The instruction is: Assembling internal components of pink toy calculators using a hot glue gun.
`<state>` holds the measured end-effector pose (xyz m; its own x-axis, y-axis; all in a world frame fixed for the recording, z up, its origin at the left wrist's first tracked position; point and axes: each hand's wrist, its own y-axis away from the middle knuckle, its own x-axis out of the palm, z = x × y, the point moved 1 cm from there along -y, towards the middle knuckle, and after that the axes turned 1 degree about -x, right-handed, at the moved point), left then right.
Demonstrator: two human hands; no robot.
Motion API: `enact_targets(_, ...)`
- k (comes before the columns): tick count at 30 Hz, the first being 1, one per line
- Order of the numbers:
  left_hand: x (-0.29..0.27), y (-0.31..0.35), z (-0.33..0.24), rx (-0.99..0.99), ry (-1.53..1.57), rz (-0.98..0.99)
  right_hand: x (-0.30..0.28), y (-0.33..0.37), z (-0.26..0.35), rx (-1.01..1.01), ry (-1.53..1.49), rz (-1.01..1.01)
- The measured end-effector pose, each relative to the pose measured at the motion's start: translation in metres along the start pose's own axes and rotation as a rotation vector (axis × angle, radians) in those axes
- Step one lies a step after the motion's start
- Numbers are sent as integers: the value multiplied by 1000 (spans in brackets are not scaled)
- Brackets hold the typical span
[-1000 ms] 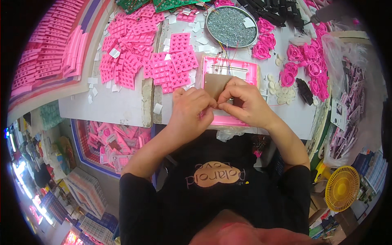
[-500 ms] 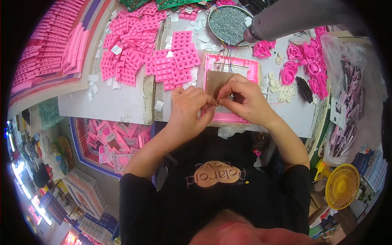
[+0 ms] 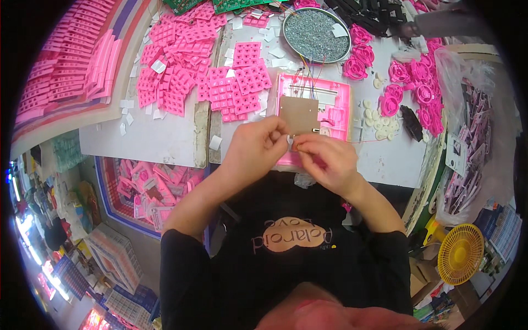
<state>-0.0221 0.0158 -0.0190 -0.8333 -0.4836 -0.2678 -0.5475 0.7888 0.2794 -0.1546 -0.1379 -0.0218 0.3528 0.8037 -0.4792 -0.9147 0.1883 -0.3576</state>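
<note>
My left hand (image 3: 257, 147) is closed in a pinch, with a small white piece (image 3: 290, 141) at its thumb and fingertips. Close beside it, my right hand (image 3: 329, 160) also pinches, on something small and partly hidden by the fingers. Both hands meet over the near edge of a brown board (image 3: 298, 113), which lies in an open pink plastic housing (image 3: 344, 91). Several thin wires run from the far end of the board. The near part of the housing is partly covered by my hands.
Pink keypads (image 3: 176, 77) lie heaped to the left among white paper scraps. Beyond the housing stands a round tray of screws (image 3: 317, 36). Pink rings (image 3: 421, 91) and small white discs (image 3: 382, 124) are at right. A dark cylindrical tool (image 3: 445, 25) hangs at the upper right.
The dark tool has swung away from the screw tray toward the upper right. My hands have shifted slightly nearer, uncovering more of the brown board, and a white piece now shows between the fingertips.
</note>
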Motion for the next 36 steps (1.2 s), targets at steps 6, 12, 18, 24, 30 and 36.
enact_targets(6, -6, -11, -5, -98, 226, 169, 1, -1, -3, -240, 269, 45)
enact_targets(12, -1, -9, 2, 523, -396, 2, 5, -2, -4, -258, 428, 98)
enact_targets(18, 2, -4, 9, 548, -533, 28, 9, -3, -1, -175, 452, 199)
enact_targets(24, -17, -17, 11, 263, -200, -401, 0, -3, 13, -82, 421, 336)
enact_targets(30, -21, 31, 16, 389, -348, -216, 1, 1, 12, -79, 430, 240)
enact_targets(36, -25, 34, 28, 93, -98, 47, 1, -1, 13, -101, 389, 197)
